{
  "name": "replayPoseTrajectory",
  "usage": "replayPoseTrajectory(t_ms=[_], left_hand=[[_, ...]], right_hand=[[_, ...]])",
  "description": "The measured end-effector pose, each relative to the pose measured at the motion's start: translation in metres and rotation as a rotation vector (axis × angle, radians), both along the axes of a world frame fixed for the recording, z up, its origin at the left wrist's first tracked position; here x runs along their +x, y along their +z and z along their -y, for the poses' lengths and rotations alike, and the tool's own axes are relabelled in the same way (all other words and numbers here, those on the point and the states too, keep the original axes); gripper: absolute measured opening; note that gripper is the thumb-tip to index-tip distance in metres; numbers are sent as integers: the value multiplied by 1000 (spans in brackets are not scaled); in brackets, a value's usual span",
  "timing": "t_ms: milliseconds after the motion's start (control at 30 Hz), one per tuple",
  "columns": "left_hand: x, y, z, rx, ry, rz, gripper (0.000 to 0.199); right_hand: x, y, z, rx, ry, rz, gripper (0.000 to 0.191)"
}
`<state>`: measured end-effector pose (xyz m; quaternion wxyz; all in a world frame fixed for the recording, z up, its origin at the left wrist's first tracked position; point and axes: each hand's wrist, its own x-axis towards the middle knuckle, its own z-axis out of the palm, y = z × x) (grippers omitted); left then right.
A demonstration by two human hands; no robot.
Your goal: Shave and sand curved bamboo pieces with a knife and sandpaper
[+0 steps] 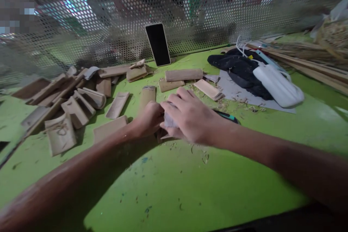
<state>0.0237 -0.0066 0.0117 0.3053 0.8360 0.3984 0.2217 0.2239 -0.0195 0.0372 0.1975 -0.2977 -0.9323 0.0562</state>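
My left hand is closed near the middle of the green table, fingers curled towards my right hand; what it grips is hidden. My right hand bends over a folded grey piece that looks like sandpaper, pressed against the left fingers. A bamboo piece shows just beyond my left hand; I cannot tell whether they touch. Another flat bamboo piece lies beside my left wrist. Behind my right wrist is a black and teal cutter knife, partly hidden by the arm.
Many cut bamboo pieces are heaped at the left. A phone leans on the perforated metal screen. At the right, a black cloth and a white power bank-like block rest on paper, near long strips. Shavings litter the green table.
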Motion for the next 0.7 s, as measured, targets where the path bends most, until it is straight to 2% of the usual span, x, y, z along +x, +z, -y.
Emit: replayPoseTrajectory(t_ms=[133, 267, 400, 500, 633, 700], left_hand=[[-2, 4, 2, -15, -57, 46, 25], [-2, 3, 1, -3, -61, 55, 31], [-2, 2, 0, 3, -75, 43, 23], [-1, 4, 1, 36, -46, 60, 24], [-1, 7, 2, -19, -40, 42, 23], [-1, 7, 2, -14, -24, 43, 20]], right_hand=[[0, 1, -1, -54, -116, -102, 41], [2, 0, -2, -71, -15, -98, 39], [1, -1, -2, -114, -65, -101, 39], [-1, 0, 0, -83, 20, -44, 37], [-2, 1, 2, -111, -86, -107, 42], [-2, 2, 3, -95, -45, -94, 41]])
